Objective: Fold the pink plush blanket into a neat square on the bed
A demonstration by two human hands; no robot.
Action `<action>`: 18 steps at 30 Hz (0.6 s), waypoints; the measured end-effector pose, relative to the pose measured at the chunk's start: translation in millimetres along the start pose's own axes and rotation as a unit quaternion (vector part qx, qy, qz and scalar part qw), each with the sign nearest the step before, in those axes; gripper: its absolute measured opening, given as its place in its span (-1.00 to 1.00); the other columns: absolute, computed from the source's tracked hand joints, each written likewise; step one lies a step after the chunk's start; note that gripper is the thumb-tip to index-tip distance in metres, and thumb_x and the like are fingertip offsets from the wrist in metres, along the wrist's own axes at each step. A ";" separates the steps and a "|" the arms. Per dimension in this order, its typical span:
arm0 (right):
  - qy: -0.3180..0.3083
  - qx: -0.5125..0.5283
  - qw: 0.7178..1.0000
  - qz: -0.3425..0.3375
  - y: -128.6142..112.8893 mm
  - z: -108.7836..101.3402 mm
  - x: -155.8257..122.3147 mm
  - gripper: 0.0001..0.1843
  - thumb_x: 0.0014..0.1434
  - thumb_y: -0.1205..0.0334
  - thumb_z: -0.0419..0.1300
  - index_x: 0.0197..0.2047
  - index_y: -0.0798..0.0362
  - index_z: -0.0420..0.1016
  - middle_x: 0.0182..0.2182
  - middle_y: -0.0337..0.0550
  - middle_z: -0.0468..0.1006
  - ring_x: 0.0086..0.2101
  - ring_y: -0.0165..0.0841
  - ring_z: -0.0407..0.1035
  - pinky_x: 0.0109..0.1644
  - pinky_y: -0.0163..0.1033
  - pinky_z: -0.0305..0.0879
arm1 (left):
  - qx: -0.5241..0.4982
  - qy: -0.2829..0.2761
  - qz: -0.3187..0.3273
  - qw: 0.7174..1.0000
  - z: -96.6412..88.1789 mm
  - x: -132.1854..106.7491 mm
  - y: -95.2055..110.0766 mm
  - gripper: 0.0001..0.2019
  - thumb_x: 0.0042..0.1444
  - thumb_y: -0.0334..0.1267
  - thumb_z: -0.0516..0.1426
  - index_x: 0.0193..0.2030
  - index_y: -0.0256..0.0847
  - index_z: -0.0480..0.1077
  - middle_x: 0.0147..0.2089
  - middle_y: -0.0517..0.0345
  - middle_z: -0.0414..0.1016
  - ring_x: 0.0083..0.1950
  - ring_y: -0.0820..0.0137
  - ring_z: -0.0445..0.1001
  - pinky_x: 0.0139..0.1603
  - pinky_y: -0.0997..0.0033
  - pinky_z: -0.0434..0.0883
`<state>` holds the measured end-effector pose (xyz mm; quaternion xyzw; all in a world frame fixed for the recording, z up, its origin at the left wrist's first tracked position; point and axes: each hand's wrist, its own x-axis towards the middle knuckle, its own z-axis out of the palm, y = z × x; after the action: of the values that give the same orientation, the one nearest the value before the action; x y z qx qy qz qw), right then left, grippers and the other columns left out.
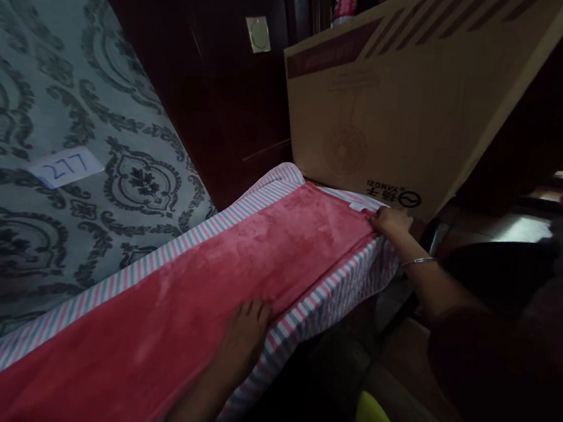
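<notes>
Blanket [235,266], red with striped edges, lies along the near edge of the bed [70,115]. The left hand [245,331] lies flat and open on it. The right hand [391,222] pinches its far corner, beside the big box [398,102].

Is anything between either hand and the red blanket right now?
Nothing visible. The left hand lies flat on the red blanket, and the right hand grips its far corner, right beside the cardboard box.

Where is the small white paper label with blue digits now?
The small white paper label lies at the left of the head view, on the grey patterned mattress, beyond the red plush blanket.
</notes>
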<state>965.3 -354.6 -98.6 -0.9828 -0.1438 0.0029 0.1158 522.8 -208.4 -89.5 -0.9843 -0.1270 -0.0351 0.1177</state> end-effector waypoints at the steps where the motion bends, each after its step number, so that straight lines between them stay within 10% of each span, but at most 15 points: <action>1: -0.005 -0.005 1.000 0.005 -1.7 -1.3 -1.5 -0.44 0.33 -0.06 0.10 0.19 0.18 0.50 0.14 0.33 0.41 0.20 0.10 0.21 0.13 0.09 0.24 | 0.005 0.000 0.001 1.000 0.7 0.3 1.3 -0.52 0.17 -0.56 0.03 0.21 -0.21 0.31 0.07 -0.04 0.47 0.04 0.20 0.45 0.03 0.19 0.42; 18: 0.024 0.092 0.995 0.037 -4.0 -31.7 -14.4 -0.49 0.47 0.12 -0.04 0.19 0.39 0.43 -0.01 0.44 0.50 0.02 -0.16 0.45 -0.17 -0.19 0.17 | -0.006 0.042 0.000 0.999 5.8 4.9 9.3 -0.62 0.20 -0.49 0.06 0.16 -0.25 0.36 0.10 -0.10 0.48 0.09 0.14 0.45 0.07 0.12 0.45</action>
<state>951.6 -362.1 -67.2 -0.9725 -0.1037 -0.0029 0.2086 530.1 -214.5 -96.7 -0.9827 -0.1218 -0.0769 0.1165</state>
